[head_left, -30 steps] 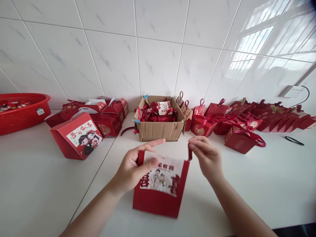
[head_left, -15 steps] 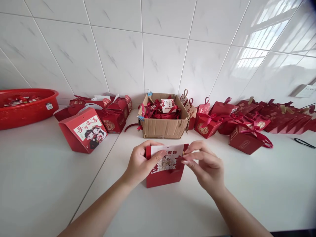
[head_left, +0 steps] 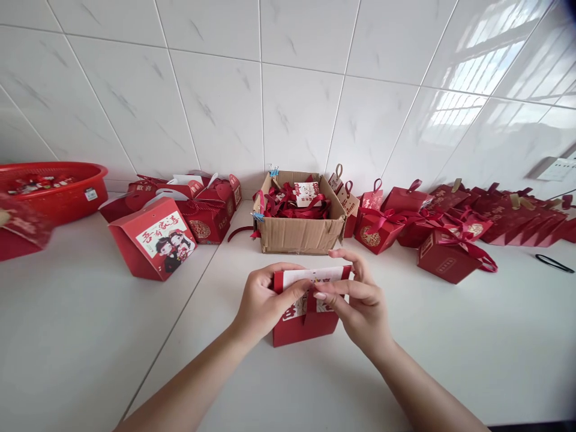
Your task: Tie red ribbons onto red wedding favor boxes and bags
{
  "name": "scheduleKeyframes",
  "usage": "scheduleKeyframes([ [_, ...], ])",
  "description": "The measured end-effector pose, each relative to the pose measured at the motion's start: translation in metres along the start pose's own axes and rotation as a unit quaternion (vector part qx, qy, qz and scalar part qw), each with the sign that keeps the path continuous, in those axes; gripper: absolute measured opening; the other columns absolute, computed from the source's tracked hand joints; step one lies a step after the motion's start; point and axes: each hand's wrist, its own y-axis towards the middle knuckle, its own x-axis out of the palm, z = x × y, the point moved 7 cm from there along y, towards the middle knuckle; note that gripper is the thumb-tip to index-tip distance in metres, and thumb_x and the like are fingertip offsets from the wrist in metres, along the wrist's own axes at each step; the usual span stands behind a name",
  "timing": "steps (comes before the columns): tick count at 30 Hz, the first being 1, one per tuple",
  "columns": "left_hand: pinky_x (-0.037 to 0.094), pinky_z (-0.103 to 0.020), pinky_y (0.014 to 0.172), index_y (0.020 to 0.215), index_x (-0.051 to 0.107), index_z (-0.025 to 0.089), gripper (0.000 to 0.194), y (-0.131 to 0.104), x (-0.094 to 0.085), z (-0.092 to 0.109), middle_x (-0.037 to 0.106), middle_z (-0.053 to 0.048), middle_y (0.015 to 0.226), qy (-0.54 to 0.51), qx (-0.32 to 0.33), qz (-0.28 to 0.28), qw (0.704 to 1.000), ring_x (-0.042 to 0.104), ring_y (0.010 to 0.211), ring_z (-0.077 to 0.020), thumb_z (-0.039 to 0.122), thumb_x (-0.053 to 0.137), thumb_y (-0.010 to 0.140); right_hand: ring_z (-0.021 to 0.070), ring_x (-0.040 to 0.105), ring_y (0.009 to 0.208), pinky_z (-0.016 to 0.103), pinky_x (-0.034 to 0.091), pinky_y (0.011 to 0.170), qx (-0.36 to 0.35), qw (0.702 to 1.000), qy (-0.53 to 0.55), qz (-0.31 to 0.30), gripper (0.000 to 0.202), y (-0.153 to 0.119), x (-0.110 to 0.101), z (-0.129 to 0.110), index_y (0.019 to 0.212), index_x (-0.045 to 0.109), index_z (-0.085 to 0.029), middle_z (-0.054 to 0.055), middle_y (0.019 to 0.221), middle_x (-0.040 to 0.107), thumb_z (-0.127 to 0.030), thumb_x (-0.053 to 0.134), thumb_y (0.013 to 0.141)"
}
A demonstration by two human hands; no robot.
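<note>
White and smooth, the worktop [head_left: 216, 384] spreads beneath your arms, with red boxes lined along its back, apparently pushed towards the tiled wall to leave your forearms room. The red basin [head_left: 58, 207] stands at the far left, well away from your elbows. The cardboard carton [head_left: 301, 235], holding a tangle of dark red ribbons [head_left: 310, 210], sits straight ahead, probably so that either hand reaches in easily. Nearer to you, between your hands, is the red gift box [head_left: 288, 335]; whether its base touches the worktop is hard to tell. Its lower front is plain red, while above runs a white panel with printed characters and drawings, partly covered by your fingers. Your left hand [head_left: 265, 300] clasps its left side, thumb across the front and fingers behind, which seems to steady it. Your right hand [head_left: 364, 306] pinches the ribbon strip [head_left: 310, 311] between thumb and finger, the others raised by the upper right edge. That narrow strip hangs down the middle of the panel.
</note>
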Motion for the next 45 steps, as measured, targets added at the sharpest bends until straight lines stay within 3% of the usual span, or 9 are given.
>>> scheduleKeyframes([
  [13,0.055,-0.023,0.066,0.085,0.072,0.017,0.015,-0.007,0.01,0.006,0.075,-0.004,0.08,-0.034,0.021,-0.062,0.997,0.07,0.073,-0.0167,0.03,0.072,0.078,0.0275,0.054,0.117,0.042,0.042,0.086,0.011,0.999,-0.044,0.013,0.011,0.0,0.0,-0.002,0.08,0.074,-0.031,0.005,0.098,0.068,-0.02,0.072,0.079],
  [17,0.055,-0.025,0.064,0.09,0.069,0.016,0.017,-0.012,0.015,0.009,0.072,-0.005,0.081,-0.06,0.036,-0.107,0.992,0.068,0.069,-0.0165,0.03,0.068,0.081,0.0254,0.055,0.115,0.042,0.046,0.09,0.016,0.998,-0.026,0.047,0.032,-0.003,-0.004,-0.006,0.105,0.06,-0.027,0.008,0.116,0.061,-0.019,0.072,0.077],
  [19,0.054,-0.025,0.06,0.089,0.066,0.016,0.02,-0.013,0.018,0.009,0.069,-0.004,0.079,-0.049,0.039,-0.117,0.991,0.066,0.063,-0.0152,0.029,0.073,0.076,0.0232,0.06,0.107,0.04,0.05,0.087,0.059,0.998,0.001,0.032,0.04,-0.003,-0.002,-0.003,0.112,0.053,-0.025,0.008,0.113,0.062,-0.02,0.071,0.077],
  [23,0.052,-0.024,0.057,0.084,0.06,0.017,0.028,-0.016,0.02,0.01,0.067,-0.002,0.079,-0.001,0.052,-0.094,0.994,0.064,0.063,-0.014,0.028,0.08,0.067,0.0157,0.064,0.07,0.027,0.053,0.06,0.104,0.993,0.057,-0.018,0.017,-0.002,0.005,-0.002,0.088,0.055,-0.022,0.003,0.081,0.067,-0.022,0.069,0.079],
  [31,0.051,-0.03,0.083,0.096,0.055,0.02,0.023,-0.019,0.01,0.041,0.064,-0.006,0.097,0.221,0.2,-0.085,0.951,0.064,0.092,-0.0197,0.025,0.067,0.077,0.0134,0.056,0.057,0.026,0.046,0.05,-0.003,0.999,0.038,0.025,0.017,-0.003,-0.004,-0.016,0.079,0.051,-0.021,0.0,0.066,0.061,-0.015,0.067,0.077],
  [34,0.053,-0.027,0.074,0.107,0.052,0.021,0.03,-0.017,0.002,0.041,0.065,-0.006,0.099,0.296,0.129,-0.102,0.941,0.064,0.087,-0.0188,0.033,0.063,0.082,0.0128,0.055,0.056,0.026,0.045,0.049,-0.013,0.999,0.028,0.033,0.017,-0.002,-0.008,-0.017,0.078,0.051,-0.021,0.0,0.065,0.061,-0.014,0.067,0.077],
  [38,0.042,-0.021,0.05,0.087,0.057,0.021,0.02,-0.025,-0.005,0.035,0.065,-0.001,0.075,0.369,0.038,-0.152,0.916,0.057,0.058,-0.0133,0.039,0.05,0.09,0.0122,0.054,0.054,0.025,0.044,0.047,-0.019,0.999,0.021,0.04,0.018,-0.001,-0.014,-0.018,0.078,0.05,-0.021,0.0,0.066,0.06,-0.014,0.066,0.077],
  [42,0.038,-0.019,0.045,0.072,0.057,0.02,0.026,-0.031,-0.022,0.048,0.058,0.002,0.06,0.4,0.053,-0.139,0.904,0.053,0.052,-0.0121,0.037,0.05,0.091,0.0139,0.056,0.056,0.025,0.045,0.046,-0.042,0.998,0.015,0.048,0.018,-0.001,-0.018,-0.022,0.08,0.05,-0.022,0.001,0.066,0.06,-0.013,0.065,0.077],
  [45,0.047,-0.019,0.055,0.075,0.063,0.02,0.016,-0.03,-0.032,0.087,0.065,-0.002,0.072,0.375,0.154,-0.083,0.91,0.061,0.066,-0.0149,0.031,0.058,0.087,0.0146,0.057,0.056,0.026,0.045,0.045,-0.095,0.995,0.001,0.029,0.018,-0.003,-0.016,-0.034,0.082,0.051,-0.022,0.002,0.066,0.059,-0.011,0.065,0.077],
])
